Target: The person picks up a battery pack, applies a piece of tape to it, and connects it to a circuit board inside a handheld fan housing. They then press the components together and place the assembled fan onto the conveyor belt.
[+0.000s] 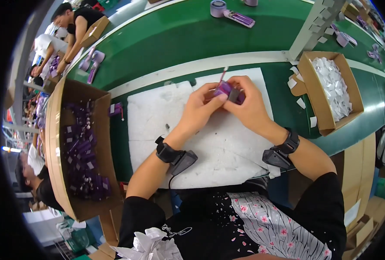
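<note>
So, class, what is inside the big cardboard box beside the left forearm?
The cardboard box holds many small purple pieces, some with white patches; anything beneath the top layer is covered.

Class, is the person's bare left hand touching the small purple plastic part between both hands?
Touching. The head view shows the left hand with its thumb against the small purple plastic part, no gap visible.

A purple part point(222, 87) shows at the left hand point(199, 106). Beneath the hand is white foam point(227, 154) (speckled dark here and there), beyond it a green belt point(166, 43).
</note>
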`<state>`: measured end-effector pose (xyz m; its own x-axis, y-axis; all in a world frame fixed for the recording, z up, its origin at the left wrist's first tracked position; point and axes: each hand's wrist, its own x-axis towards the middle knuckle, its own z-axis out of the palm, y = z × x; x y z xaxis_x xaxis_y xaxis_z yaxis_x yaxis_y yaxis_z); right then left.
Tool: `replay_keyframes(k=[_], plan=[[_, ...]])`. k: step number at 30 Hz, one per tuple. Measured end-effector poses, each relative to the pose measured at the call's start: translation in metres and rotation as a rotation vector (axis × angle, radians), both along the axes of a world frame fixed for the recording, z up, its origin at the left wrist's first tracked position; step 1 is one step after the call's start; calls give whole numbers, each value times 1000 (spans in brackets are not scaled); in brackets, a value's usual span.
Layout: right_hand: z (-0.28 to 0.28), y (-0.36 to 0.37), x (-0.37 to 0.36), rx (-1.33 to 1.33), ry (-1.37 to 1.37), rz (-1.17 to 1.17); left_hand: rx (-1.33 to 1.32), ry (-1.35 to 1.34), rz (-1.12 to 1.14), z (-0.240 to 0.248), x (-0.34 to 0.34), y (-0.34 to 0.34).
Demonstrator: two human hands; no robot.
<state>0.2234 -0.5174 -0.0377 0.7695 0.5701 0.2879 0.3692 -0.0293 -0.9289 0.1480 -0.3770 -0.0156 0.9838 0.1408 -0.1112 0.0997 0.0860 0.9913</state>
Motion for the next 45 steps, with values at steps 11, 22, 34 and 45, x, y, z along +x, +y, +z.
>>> replay_keyframes(k=[11, 22, 34, 45], plan=[[18, -9, 1, -90, 210, 242, -135, 24, 160, 8, -4, 15], [28, -8, -4, 123, 511, 166, -65, -114, -7, 7, -7, 11], [24, -8, -1, 74, 420, 175, 65, -112, 20, 9, -9, 12], [21, -8, 2, 217, 419, 126, -191, -31, -8, 10, -8, 12]])
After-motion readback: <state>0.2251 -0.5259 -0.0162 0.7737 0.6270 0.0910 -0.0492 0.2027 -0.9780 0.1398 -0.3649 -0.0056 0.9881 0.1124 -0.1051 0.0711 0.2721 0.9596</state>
